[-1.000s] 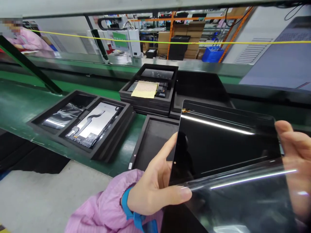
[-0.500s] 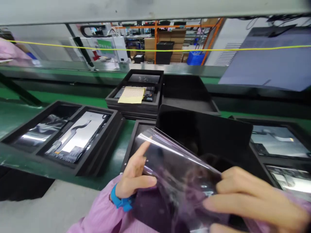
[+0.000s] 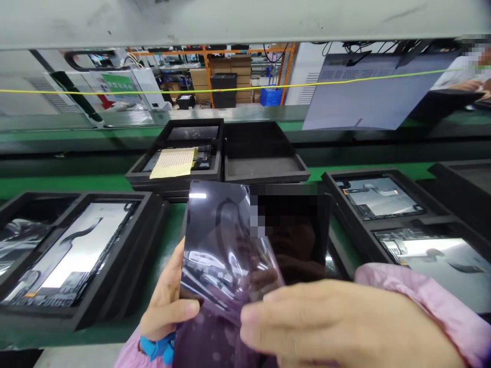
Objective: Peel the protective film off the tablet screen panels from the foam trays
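A black glossy display panel (image 3: pixel 295 240) is upright in front of me, with a clear protective film (image 3: pixel 222 245) lying half peeled over its left part. My left hand (image 3: pixel 164 306) grips the panel's left edge, thumb on the front. My right hand (image 3: pixel 337 327) reaches across the lower part of the panel, fingers together pinching the film near its bottom.
Black foam trays lie on the green conveyor: one at the left (image 3: pixel 115 286) with panels inside, one at the right (image 3: pixel 345 199) with panels. A stack of trays (image 3: pixel 172 181) with a yellow dotted sheet (image 3: pixel 174 162) sits behind, beside an empty tray (image 3: pixel 264 168). A yellow cord (image 3: pixel 153 92) runs across.
The panel has swung from a tilt at the right toward the centre. My right hand has crossed from the right edge to the lower left, drawing the film over the panel's face.
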Tool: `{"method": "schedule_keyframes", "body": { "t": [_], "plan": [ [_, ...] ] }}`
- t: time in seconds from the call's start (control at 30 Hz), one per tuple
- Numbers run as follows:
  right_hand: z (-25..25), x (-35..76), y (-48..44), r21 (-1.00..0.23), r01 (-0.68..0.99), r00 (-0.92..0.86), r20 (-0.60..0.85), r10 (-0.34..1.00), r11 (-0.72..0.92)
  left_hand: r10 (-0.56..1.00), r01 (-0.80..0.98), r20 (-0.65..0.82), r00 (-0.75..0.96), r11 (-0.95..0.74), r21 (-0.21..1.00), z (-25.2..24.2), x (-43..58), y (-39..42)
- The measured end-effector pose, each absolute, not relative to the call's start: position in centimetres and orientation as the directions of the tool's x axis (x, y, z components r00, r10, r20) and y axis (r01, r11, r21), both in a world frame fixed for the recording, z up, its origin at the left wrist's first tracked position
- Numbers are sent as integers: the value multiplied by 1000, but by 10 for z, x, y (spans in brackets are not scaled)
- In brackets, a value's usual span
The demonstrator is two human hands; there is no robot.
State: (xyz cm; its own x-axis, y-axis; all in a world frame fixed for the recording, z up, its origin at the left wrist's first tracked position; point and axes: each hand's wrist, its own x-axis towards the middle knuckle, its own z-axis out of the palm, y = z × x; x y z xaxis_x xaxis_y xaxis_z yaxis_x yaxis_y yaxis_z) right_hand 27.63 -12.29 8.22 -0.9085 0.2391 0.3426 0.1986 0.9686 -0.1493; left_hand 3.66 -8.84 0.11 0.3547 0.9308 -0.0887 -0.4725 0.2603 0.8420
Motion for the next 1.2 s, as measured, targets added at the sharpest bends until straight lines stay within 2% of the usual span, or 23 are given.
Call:
{"method": "schedule_keyframes", "body": {
  "t": [0.13, 0.3, 0.5, 0.6, 0.7, 0.97, 1.07, 1.2],
  "plan": [
    [81, 288, -96, -220, 315, -805, 453, 383, 923, 978, -544, -68, 200, 168, 822, 15, 57, -75],
    [85, 287, -63, -243, 340, -659, 628, 415, 908, 1000, -484, -19, -3, 15, 875, 18, 67, -54],
    [93, 268, -46, -322, 488, -431, 719, 545, 811, 996, -359, 88, 32, -71, 931, 12, 61, -50],
    [96, 265, -46, -384, 616, -199, 769, 607, 688, 986, -320, 163, -42, -167, 932, 7, 57, -52],
    [96, 264, -50, -452, 666, -9, 790, 613, 593, 967, -259, 245, -75, -256, 931, 5, 57, -56],
    [99, 262, -62, -610, 554, 99, 724, 682, 567, 947, -155, 256, -192, -287, 945, 11, 60, -69],
    [99, 262, -65, -684, 458, 124, 681, 722, 568, 954, -116, 254, -160, -274, 955, 15, 59, -72],
    [92, 264, -71, -800, 306, 221, 587, 779, 516, 996, -339, 90, 1, -84, 937, 27, 64, -88]
  ]
}}
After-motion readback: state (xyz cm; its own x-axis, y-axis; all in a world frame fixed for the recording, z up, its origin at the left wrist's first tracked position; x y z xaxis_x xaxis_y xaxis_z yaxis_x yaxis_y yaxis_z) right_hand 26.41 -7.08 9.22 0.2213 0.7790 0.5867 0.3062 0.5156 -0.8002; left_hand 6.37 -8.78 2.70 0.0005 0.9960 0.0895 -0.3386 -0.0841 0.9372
